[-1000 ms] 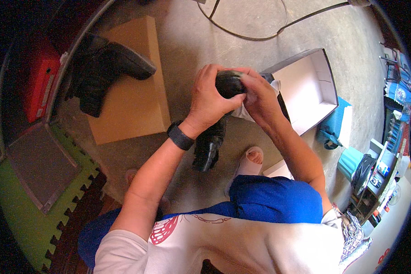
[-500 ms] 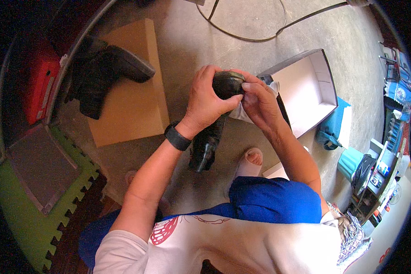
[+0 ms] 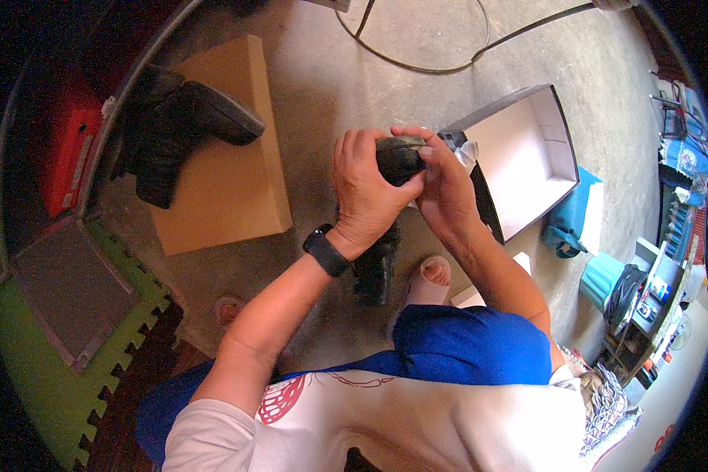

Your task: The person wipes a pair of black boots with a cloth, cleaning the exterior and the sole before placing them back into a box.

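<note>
Between my two hands is a black boot [image 3: 400, 161], its rounded toe end facing up and its dark shaft hanging below toward my feet. My left hand [image 3: 367, 187] wraps round the left side of the toe, thumb across the near side. On the other side my right hand [image 3: 448, 182] grips the toe, with its thumb pressed on the edge. The palms and fingers hide the boot's middle. Black footwear, seemingly another boot [image 3: 216, 114], lies at the left, partly over a brown cardboard box [image 3: 228, 189].
Right of my hands stands an open box [image 3: 527, 169] with a white inside. A blue-green bin [image 3: 600, 279] and a cluttered shelf lie farther right. A black hose or cable [image 3: 417, 67] loops over the concrete floor ahead. Green foam matting [image 3: 35, 362] lies at the left.
The boot has turned in my hands, its hanging shaft swinging a little right and more behind my left wrist. My left wrist has rolled and shifted right, showing the watch face.
</note>
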### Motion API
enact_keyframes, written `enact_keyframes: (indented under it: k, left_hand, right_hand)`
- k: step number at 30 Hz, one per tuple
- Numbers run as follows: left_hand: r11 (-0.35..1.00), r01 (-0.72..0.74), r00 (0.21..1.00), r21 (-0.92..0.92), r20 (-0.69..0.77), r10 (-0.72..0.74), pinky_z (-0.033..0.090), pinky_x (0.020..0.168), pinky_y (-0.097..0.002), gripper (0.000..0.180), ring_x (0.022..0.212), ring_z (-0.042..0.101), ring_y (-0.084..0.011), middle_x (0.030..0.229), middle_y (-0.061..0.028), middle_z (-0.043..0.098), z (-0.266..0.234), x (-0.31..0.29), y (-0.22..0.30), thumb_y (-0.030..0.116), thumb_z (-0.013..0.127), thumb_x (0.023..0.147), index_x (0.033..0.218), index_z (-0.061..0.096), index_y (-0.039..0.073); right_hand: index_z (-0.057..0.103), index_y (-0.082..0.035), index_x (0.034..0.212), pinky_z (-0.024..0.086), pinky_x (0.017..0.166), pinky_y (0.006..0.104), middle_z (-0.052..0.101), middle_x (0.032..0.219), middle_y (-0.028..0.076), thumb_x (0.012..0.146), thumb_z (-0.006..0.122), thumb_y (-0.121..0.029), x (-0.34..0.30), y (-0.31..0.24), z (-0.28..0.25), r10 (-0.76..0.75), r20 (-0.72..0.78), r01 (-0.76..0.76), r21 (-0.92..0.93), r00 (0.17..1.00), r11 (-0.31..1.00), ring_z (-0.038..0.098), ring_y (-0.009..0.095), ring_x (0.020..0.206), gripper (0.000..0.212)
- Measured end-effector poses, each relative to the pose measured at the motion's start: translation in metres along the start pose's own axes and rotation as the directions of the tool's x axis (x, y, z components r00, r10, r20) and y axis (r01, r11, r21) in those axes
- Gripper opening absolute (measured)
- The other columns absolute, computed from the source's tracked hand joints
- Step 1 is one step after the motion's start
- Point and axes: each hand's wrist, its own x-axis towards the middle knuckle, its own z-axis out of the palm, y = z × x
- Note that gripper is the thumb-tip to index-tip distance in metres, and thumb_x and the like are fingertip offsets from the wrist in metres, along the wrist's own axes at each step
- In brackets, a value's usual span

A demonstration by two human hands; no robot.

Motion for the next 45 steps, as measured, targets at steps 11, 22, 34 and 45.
enact_keyframes:
  k: [11,22,34,45]
  left_hand:
    - [0.997,-0.030,0.996,0.071,-0.077,0.035,0.038,0.079,-0.0423,0.046,0.086,0.047,-0.0330,0.089,-0.0135,0.050,0.010,-0.004,0.002,0.022,0.076,0.059,0.093,0.050,0.005]
    - [0.998,0.006,0.994,0.065,-0.109,0.001,0.038,0.079,-0.0426,0.050,0.089,0.047,-0.0333,0.090,-0.0135,0.050,0.010,-0.007,0.010,0.022,0.078,0.057,0.094,0.050,0.004]
    - [0.999,0.007,0.993,0.054,-0.116,0.000,0.038,0.081,-0.0431,0.052,0.090,0.048,-0.0346,0.091,-0.0149,0.050,0.011,-0.006,0.005,0.022,0.080,0.057,0.095,0.050,0.003]
    - [1.000,0.014,0.996,0.022,-0.091,-0.011,0.041,0.080,-0.0405,0.050,0.089,0.051,-0.0332,0.092,-0.0149,0.051,0.006,-0.005,0.000,0.017,0.079,0.059,0.097,0.050,0.002]
  right_hand:
    - [0.050,-0.003,0.116,0.044,0.081,0.0264,0.054,0.100,0.009,0.079,0.050,-0.015,-0.002,0.009,0.003,-0.175,-0.019,0.155,-0.374,0.984,0.914,0.053,0.017,0.088,0.039]
    - [0.050,0.000,0.118,0.044,0.085,0.0283,0.055,0.105,0.010,0.079,0.047,-0.014,-0.002,0.009,0.006,-0.191,-0.055,0.182,-0.143,0.980,0.973,0.054,0.019,0.092,0.042]
    - [0.055,0.001,0.115,0.046,0.085,0.0288,0.060,0.106,0.011,0.083,0.043,-0.014,0.009,0.005,-0.017,-0.110,0.018,0.111,-0.109,0.994,0.988,0.058,0.019,0.090,0.038]
    - [0.055,0.001,0.114,0.046,0.084,0.0295,0.060,0.102,0.013,0.082,0.043,-0.015,0.015,-0.001,-0.009,-0.013,0.100,0.025,-0.112,0.995,0.993,0.058,0.020,0.090,0.037]
